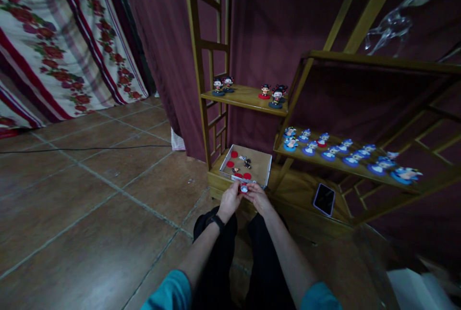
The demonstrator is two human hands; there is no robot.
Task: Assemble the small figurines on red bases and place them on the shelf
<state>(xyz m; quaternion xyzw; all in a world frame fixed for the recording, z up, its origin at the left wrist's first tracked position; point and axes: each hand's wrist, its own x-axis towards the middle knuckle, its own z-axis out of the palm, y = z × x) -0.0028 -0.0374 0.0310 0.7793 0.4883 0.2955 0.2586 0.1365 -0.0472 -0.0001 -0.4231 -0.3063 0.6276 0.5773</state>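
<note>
Between the fingertips of my left hand (231,198) and my right hand (258,196) is a small figurine (244,188) with a white part facing me and red at its edge. Both hands are closed on it, just in front of a shallow cardboard box (264,170). Inside the box lie several round red bases (230,164) and several small dark figurine pieces (247,163). The finer details of the held piece are too small to make out.
A wooden shelf unit (248,101) holds several figurines (277,96) on its upper board and several blue ones (331,152) on the right board. A phone (324,199) lies at lower right. A clear glass deer (391,26) stands above. A cable (90,148) crosses the floor.
</note>
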